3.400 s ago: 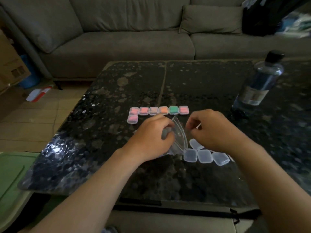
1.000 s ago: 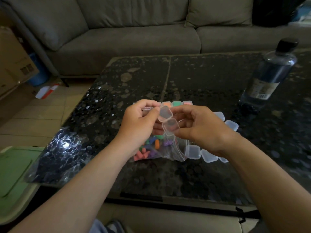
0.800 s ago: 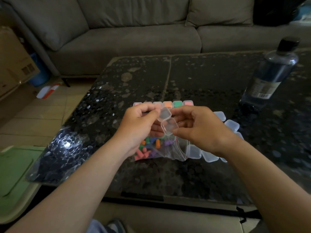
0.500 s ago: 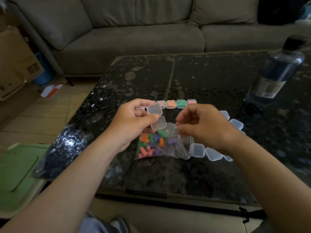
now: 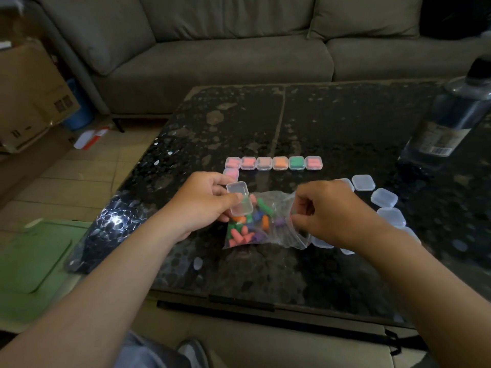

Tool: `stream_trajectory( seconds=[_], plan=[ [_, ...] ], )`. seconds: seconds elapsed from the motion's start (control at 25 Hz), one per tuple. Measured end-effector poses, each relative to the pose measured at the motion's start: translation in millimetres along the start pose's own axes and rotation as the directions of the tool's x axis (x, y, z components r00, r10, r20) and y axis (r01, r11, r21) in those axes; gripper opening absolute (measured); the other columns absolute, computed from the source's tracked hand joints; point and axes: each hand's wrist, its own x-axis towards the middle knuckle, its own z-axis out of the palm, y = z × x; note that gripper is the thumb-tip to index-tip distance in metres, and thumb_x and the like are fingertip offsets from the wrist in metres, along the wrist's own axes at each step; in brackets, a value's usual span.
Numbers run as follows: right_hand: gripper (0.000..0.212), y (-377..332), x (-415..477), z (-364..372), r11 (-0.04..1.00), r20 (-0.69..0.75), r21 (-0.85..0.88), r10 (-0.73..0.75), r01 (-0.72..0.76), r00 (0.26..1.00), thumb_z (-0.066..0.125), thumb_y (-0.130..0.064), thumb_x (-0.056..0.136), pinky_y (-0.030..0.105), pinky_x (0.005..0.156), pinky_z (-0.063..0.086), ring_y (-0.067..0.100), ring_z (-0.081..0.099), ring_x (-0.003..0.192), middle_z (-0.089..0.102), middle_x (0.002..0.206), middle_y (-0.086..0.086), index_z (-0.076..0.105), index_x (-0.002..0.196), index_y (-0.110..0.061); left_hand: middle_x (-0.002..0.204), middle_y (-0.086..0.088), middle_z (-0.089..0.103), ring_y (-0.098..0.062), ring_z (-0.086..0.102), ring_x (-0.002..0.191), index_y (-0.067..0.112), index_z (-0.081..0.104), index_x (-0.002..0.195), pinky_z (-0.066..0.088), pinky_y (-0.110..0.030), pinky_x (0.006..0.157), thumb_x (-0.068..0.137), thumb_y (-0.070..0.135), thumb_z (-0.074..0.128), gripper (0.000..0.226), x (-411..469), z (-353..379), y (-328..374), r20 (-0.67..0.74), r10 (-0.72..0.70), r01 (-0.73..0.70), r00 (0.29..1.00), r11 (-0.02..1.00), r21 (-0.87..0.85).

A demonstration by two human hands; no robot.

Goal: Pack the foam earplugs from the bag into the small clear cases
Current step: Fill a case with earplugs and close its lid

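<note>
My left hand (image 5: pixel 204 200) grips a small clear case (image 5: pixel 240 198) with its lid swung open, just above the left side of the bag. The clear plastic bag (image 5: pixel 276 229) lies on the dark table and holds several coloured foam earplugs (image 5: pixel 247 227). My right hand (image 5: pixel 329 211) pinches the bag's open right edge. A row of filled cases (image 5: pixel 273 163) lies beyond the hands, with one more filled case (image 5: pixel 231 173) below its left end. Several empty cases (image 5: pixel 384 197) curve along the right, partly hidden behind my right wrist.
A dark water bottle (image 5: pixel 451 118) stands at the table's right. The speckled black table (image 5: pixel 332 118) has its near edge just below my forearms. A grey sofa (image 5: pixel 225 57) runs behind, a cardboard box (image 5: pixel 29 96) sits far left, a green lid (image 5: pixel 34 264) on the floor.
Both hands held the open case together a second ago. Now only my left hand holds it, lower and to the left, while my right hand has dropped to the bag's edge.
</note>
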Motion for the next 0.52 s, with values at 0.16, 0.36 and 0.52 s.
stream_trajectory(
  seconds=[0.16, 0.36, 0.52],
  plan=[
    [0.011, -4, 2, 6, 0.995, -0.036, 0.048, -0.083, 0.085, 0.996, 0.069, -0.028, 0.091, 0.009, 0.070, 0.044, 0.004, 0.059, 0.077, 0.064, 0.086, -0.015, 0.077, 0.085, -0.023, 0.079, -0.001, 0.079, -0.013, 0.075, 0.075, 0.018, 0.068, 0.113, 0.057, -0.027, 0.063, 0.092, 0.009, 0.072, 0.024, 1, -2, -1, 0.060, -0.037, 0.035, 0.998, 0.999, 0.033],
    [0.026, -3, 5, 15, 0.986, 0.009, 0.040, -0.162, 0.162, 0.987, 0.057, -0.027, 0.097, 0.028, 0.071, 0.049, 0.011, 0.058, 0.076, 0.067, 0.086, -0.003, 0.072, 0.078, -0.016, 0.083, -0.003, 0.079, -0.016, 0.076, 0.076, 0.018, 0.068, 0.111, 0.057, -0.027, 0.062, 0.091, 0.008, 0.073, 0.023, 0, -1, 0, 0.062, -0.050, 0.048, 0.997, 0.998, 0.030],
    [0.015, -1, 5, 17, 0.981, 0.025, 0.060, -0.184, 0.183, 0.983, 0.060, -0.018, 0.094, 0.038, 0.078, 0.055, 0.013, 0.061, 0.081, 0.066, 0.092, -0.003, 0.071, 0.084, -0.018, 0.083, -0.006, 0.079, -0.016, 0.076, 0.072, 0.015, 0.067, 0.114, 0.056, -0.026, 0.057, 0.090, 0.005, 0.073, 0.026, -1, -1, -1, 0.049, -0.066, 0.065, 0.997, 0.998, 0.014]
  ],
)
